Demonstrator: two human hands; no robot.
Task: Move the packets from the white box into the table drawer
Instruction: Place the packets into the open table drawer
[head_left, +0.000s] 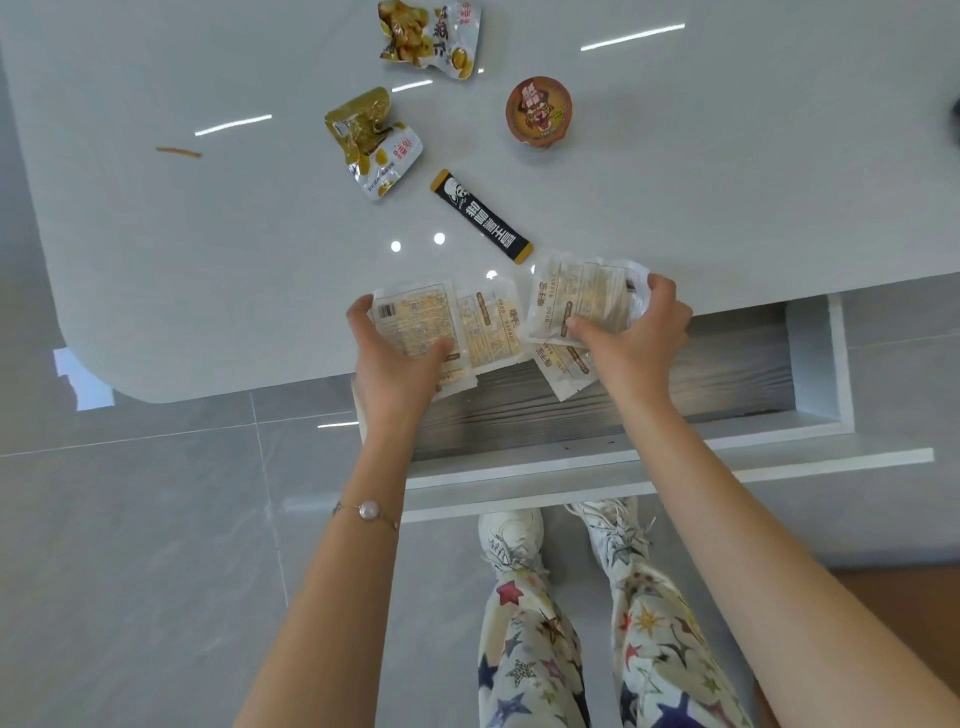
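Note:
My left hand (397, 371) grips a couple of pale cream packets (441, 325) at the table's front edge, partly over the open drawer (649, 384). My right hand (641, 335) grips another stack of the same pale packets (576, 296) just to the right; one of them (563, 369) hangs down over the drawer's grey wood-grain floor. The white box is not in view. The drawer is pulled out below the tabletop, and only its floor and white walls show.
On the glossy white table (156, 234) lie a black stick sachet (480, 215), two yellow snack pouches (371, 140) (431, 39), a round lidded cup (538, 110) and a thin strip (178, 151). The drawer front (675, 470) juts toward my legs and white shoes. Grey tiled floor lies to the left.

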